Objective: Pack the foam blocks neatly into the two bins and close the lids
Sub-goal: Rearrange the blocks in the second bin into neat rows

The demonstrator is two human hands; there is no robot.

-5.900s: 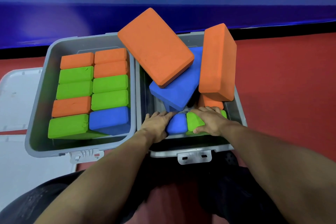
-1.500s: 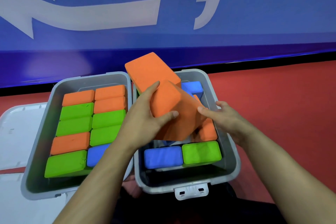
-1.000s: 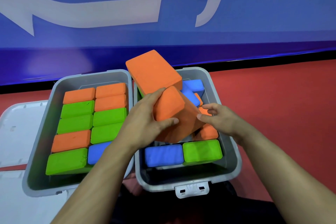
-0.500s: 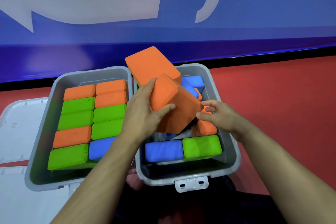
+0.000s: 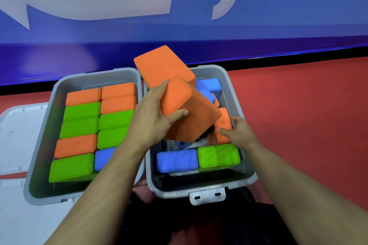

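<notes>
A: What do we see in the hands?

B: The left hand (image 5: 153, 119) grips a large orange block (image 5: 189, 111), fingers and thumb curled round its near end, tilted above the right bin (image 5: 249, 173). The right hand (image 5: 239, 131) pinches a smaller orange block (image 5: 224, 123) standing inside that bin.

A: And where do we find the other blocks?

B: A blue block (image 5: 177, 160) and a green block (image 5: 218, 156) lie side by side at the bin's near end. The left bin (image 5: 37, 175) holds neat rows of orange, green and blue blocks. Both bins stand open on the red floor (image 5: 308, 125).
</notes>
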